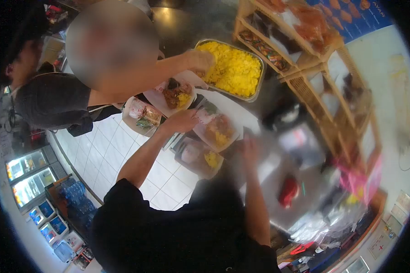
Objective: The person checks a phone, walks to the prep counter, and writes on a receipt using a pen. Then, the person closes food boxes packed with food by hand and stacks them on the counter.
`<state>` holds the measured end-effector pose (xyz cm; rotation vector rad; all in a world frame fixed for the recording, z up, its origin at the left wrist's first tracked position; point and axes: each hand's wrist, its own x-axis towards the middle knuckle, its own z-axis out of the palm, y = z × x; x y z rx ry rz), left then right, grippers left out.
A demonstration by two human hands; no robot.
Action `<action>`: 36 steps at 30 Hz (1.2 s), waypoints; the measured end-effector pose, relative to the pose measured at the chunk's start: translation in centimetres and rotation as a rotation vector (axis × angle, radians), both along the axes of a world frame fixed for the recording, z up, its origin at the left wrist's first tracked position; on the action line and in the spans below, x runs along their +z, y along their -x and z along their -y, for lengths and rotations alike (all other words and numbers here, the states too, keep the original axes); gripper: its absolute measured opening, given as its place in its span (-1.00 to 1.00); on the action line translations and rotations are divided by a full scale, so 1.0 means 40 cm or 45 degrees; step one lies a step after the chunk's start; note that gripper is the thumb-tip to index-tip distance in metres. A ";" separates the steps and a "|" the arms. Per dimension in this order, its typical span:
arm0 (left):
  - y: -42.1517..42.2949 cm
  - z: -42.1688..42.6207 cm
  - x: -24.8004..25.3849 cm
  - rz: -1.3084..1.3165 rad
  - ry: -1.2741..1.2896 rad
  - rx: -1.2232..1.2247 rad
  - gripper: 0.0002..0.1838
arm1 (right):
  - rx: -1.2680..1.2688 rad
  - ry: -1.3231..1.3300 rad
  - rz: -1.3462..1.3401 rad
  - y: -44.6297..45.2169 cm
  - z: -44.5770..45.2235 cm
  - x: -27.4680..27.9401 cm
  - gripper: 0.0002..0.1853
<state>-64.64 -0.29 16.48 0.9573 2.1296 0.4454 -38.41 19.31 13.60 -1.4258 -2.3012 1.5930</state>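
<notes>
At the left edge of a paper sheet of food (pixel 219 134), my left hand (pixel 183 121) has its fingers bent together against a pinkish-white packet (pixel 206 117). Exactly what those fingers grip is hidden. My right hand (pixel 249 152), smeared by motion, is over the counter just right of that sheet. Below, another food sheet (pixel 187 164) carries a pale packet and yellow food. Above my left hand are a food sheet with meat (pixel 173 95) and one with a packet and greens (pixel 142 117). A co-worker's hand (pixel 200 61) reaches to the metal tray of yellow food (pixel 259 86).
The co-worker's forearm (pixel 143 77) crosses from the left. A wooden rack (pixel 300 73) stands at the right. On the counter are a red item (pixel 289 192), a blurred pale box (pixel 300 142) and clear plastic bags (pixel 321 225). A pink bag (pixel 362 177) hangs near the rack.
</notes>
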 end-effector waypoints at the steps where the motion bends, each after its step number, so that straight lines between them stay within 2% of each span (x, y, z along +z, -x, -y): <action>1: 0.000 -0.032 0.073 0.148 0.059 0.139 -0.62 | -0.068 0.076 0.111 0.011 -0.016 0.000 -0.43; 2: -0.011 -0.036 0.076 0.142 0.051 0.133 -0.62 | -0.073 0.068 0.105 0.020 -0.028 -0.003 -0.43; 5: -0.053 -0.039 0.057 -0.198 -0.079 0.247 -0.61 | 0.059 -0.122 0.066 0.037 -0.061 -0.033 -0.44; 7: -0.067 -0.009 -0.001 -0.399 0.018 -0.100 -0.63 | 0.235 -0.111 0.170 0.044 -0.072 -0.067 -0.44; 8: -0.078 -0.002 -0.016 -0.552 -0.077 -0.167 -0.61 | 0.165 -0.176 0.112 0.048 -0.058 -0.047 -0.44; 9: -0.078 -0.002 -0.034 -0.557 -0.086 -0.174 -0.61 | 0.155 -0.184 0.109 0.049 -0.059 -0.048 -0.44; 11: -0.084 -0.007 -0.011 -0.472 -0.124 0.071 -0.58 | 0.059 -0.247 -0.028 0.054 -0.045 -0.060 -0.49; 12: -0.077 -0.010 -0.014 -0.473 -0.117 0.071 -0.58 | 0.061 -0.240 -0.029 0.044 -0.042 -0.063 -0.49; 14: -0.034 -0.021 -0.031 -0.227 0.038 -0.089 -0.64 | -0.113 0.146 0.021 0.055 -0.040 0.002 -0.57; 15: -0.025 -0.015 -0.038 -0.242 0.042 -0.083 -0.64 | -0.107 0.150 0.007 0.058 -0.035 0.001 -0.57; 17: -0.002 -0.004 -0.065 0.087 -0.133 0.018 -0.70 | -0.182 0.140 -0.075 0.059 -0.013 0.018 -0.57; 18: 0.006 -0.003 -0.081 0.073 -0.133 0.009 -0.70 | -0.052 -0.060 0.064 0.048 -0.009 0.055 -0.50; 19: 0.007 -0.005 -0.094 -0.020 -0.182 0.005 -0.72 | -0.063 -0.060 0.053 0.037 0.003 0.077 -0.50; 21: 0.008 -0.002 -0.121 -0.198 -0.280 -0.002 -0.77 | -0.244 0.289 0.015 0.013 0.026 0.101 -0.44; 22: 0.013 -0.012 -0.104 -0.202 -0.280 -0.014 -0.77 | -0.254 0.291 0.009 0.010 0.027 0.107 -0.44; 24: 0.014 -0.038 -0.058 -0.575 -0.293 0.187 -0.82 | -0.175 0.143 0.123 -0.015 0.033 0.111 -0.50; 25: 0.020 -0.051 -0.059 -0.576 -0.296 0.175 -0.82 | -0.188 0.143 0.120 -0.045 0.037 0.087 -0.50; 27: 0.037 -0.074 -0.068 -0.725 0.197 -0.278 -0.82 | -0.088 0.050 -0.124 -0.133 0.050 0.027 -0.58; 28: 0.034 -0.074 -0.081 -0.728 0.190 -0.288 -0.82 | -0.058 0.018 -0.204 -0.172 0.056 0.022 -0.60; 30: 0.027 -0.074 -0.118 -0.771 0.104 -0.320 -0.83 | -0.127 0.210 0.037 -0.239 0.056 0.068 -0.57; 32: 0.012 -0.066 -0.141 -0.838 0.081 -0.343 -0.83 | -0.057 0.238 -0.190 -0.351 0.070 0.091 -0.72; 33: 0.013 -0.066 -0.159 -0.900 0.070 -0.355 -0.84 | -0.126 0.161 -0.214 -0.410 0.088 0.088 -0.72; 34: 0.024 -0.072 -0.204 -0.787 0.216 -0.347 -0.85 | -0.195 0.083 -0.239 -0.462 0.100 0.076 -0.71; 36: 0.013 -0.072 -0.196 -0.813 0.190 -0.345 -0.85 | -0.305 0.049 -0.173 -0.552 0.119 0.062 -0.71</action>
